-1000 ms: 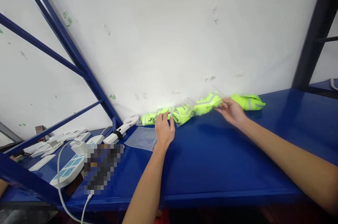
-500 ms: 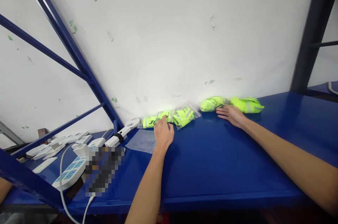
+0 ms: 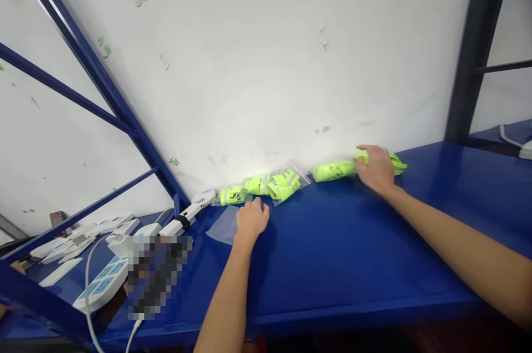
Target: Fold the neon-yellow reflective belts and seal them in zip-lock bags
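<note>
My left hand is closed on the right edge of a clear plastic bag lying flat on the blue shelf. Just beyond it, folded fluorescent-yellow reflective vests with grey strips, such as this bagged vest, lie in a row against the wall. My right hand reaches over the rightmost reflective vest, thumb and fingers around its left part and covering much of it. Immediately to its left sits another rolled yellow bundle.
A small white fan lies left of the bags. Nearer are a white power strip with cables and a pixelated patch. Blue rack posts slant up at left; a dark post stands at right. The white wall closes off the back.
My right hand has moved from the gap between two yellow bundles onto the rightmost vest. My left hand has drawn back from the yellow bundles, and the clear bag has slid slightly right.
</note>
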The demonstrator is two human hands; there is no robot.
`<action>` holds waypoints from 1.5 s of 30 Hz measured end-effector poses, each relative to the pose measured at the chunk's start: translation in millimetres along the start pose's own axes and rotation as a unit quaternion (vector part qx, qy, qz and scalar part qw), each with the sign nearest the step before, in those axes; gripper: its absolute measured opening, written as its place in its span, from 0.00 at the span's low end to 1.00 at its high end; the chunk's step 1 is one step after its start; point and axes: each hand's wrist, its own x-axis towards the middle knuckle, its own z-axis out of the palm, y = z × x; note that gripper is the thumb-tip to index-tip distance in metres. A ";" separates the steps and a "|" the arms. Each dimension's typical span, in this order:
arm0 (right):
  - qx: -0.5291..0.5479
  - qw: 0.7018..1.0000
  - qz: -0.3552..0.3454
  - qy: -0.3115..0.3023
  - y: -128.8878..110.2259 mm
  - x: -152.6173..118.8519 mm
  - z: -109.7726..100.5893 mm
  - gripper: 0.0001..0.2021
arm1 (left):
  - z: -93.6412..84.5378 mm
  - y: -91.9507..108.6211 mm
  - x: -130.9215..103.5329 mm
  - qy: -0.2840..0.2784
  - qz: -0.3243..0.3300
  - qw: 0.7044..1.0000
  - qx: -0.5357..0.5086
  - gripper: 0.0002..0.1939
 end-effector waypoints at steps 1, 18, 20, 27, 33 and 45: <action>-0.055 0.998 -0.024 -0.016 8.8 1.1 -1.5 0.19 | -0.8 2.7 -1.5 0.001 0.027 1.000 -0.001 0.18; -0.186 0.957 0.098 -0.202 58.1 14.0 -26.4 0.30 | 15.1 19.1 -10.1 0.024 0.088 0.995 -0.041 0.21; -0.203 0.962 0.093 -0.157 53.4 12.5 -28.0 0.26 | 14.5 22.7 -10.4 0.078 0.070 0.993 -0.046 0.23; -0.062 0.995 -0.059 0.052 -5.8 8.6 -36.3 0.18 | -0.5 31.0 -12.8 0.227 0.160 0.947 -0.163 0.17; 0.150 0.955 -0.244 -0.073 -85.6 -46.8 -35.4 0.25 | 4.9 44.5 -23.2 0.119 0.264 0.900 -0.326 0.20; 0.195 0.935 -0.061 -0.290 -74.4 -51.0 -13.9 0.12 | 2.2 46.9 -25.4 0.044 0.295 0.932 -0.208 0.17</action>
